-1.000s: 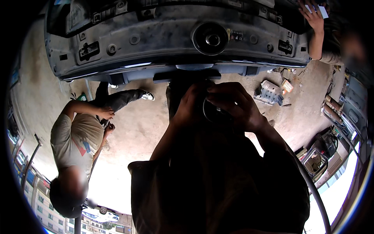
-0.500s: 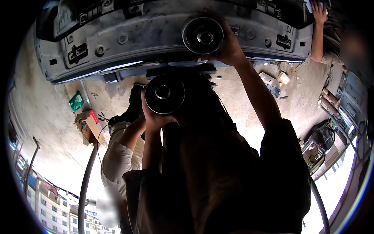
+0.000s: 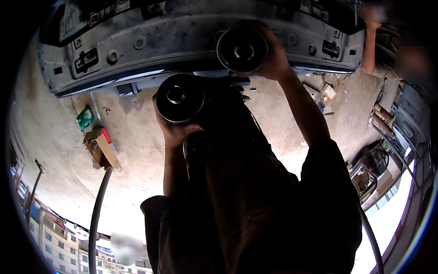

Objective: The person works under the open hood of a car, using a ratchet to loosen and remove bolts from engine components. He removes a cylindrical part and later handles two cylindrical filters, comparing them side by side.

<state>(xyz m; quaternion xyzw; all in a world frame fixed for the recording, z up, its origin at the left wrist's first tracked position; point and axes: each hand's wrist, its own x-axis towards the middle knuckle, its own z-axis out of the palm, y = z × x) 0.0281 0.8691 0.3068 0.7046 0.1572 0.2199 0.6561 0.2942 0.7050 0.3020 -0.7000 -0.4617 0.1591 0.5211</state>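
A dark round part [image 3: 188, 107] with a shiny ring at its centre sits in my left hand [image 3: 175, 133], whose fingers curl round its lower left edge. My right hand [image 3: 277, 57] grips a second such part [image 3: 229, 55] from its right side. It is farther away, in front of the grey vehicle panel [image 3: 182, 34]; whether it touches the panel I cannot tell. Both parts show their round ends; deep shadow hides their exact kind.
Across the top spans the panel, with its slots and round plugs. A co-worker's hand [image 3: 372, 17] is at its far right, blurred. On the floor left lie a green jug [image 3: 85, 118] and an open carton [image 3: 101, 148]; gas cylinders [image 3: 382, 121] lie at right.
My left hand and its part have moved left and away from me. The right one has shifted slightly right and nearer. A person at my left has mostly gone from view.
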